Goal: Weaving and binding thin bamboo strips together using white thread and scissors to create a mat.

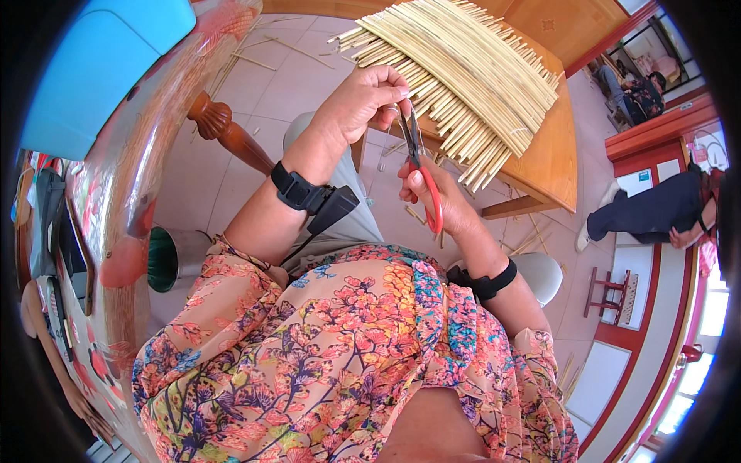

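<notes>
My right hand (446,199) grips a pair of scissors (434,204) by the red handles, with the dark blades pointing up and away from me. The blades look slightly parted, and their tips are close to the fingertips of my left hand (364,100). Those left fingers are pinched together on a thin pale thread (391,131), which hangs in a loop beside the blades. Just beyond both hands lies a mat of straw-coloured stalks (471,73), side by side with uneven ends, on a wooden bench (559,170).
To the left runs a table with a clear cover (166,116), bearing a blue box (100,69). A metal bin (181,258) stands below it. Loose stalks (301,51) litter the tiled floor. One person (656,212) is at the right, and a small wooden stool (610,293) is nearby.
</notes>
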Tool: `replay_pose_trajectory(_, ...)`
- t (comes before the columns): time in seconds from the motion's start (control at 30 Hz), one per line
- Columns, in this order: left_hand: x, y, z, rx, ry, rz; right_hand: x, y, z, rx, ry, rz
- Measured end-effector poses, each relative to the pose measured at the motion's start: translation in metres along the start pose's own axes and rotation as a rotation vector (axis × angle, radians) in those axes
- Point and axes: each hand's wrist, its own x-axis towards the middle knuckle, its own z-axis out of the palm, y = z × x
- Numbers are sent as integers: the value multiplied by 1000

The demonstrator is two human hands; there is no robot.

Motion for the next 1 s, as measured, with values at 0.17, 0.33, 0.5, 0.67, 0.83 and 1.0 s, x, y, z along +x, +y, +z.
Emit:
replay_pose_trajectory(0.17, -1, 0, 0, -24, 21, 15, -8, -5, -3, 9, -9, -43)
replay_pose_trajectory(0.33, 0, -1, 0, -38, 28, 27, -10, -7, -1, -26, -79, 77)
replay_pose_trajectory(0.5, 3, -12, 1, -67, 0, 28, -6, -6, 3, 69, 54, -10)
replay_pose_trajectory(0.67, -1, -19, 8, -287, -50, 5, -6, -8, 1, 120, 56, -96)
replay_pose_trajectory(0.83, 0, -35, 16, -444, -94, 14, -10, -13, -8, 380, 2, -126)
replay_pose_trajectory(1.0, -1, -44, 29, -446, -179, 26, -13, -13, -17, 521, -59, 39)
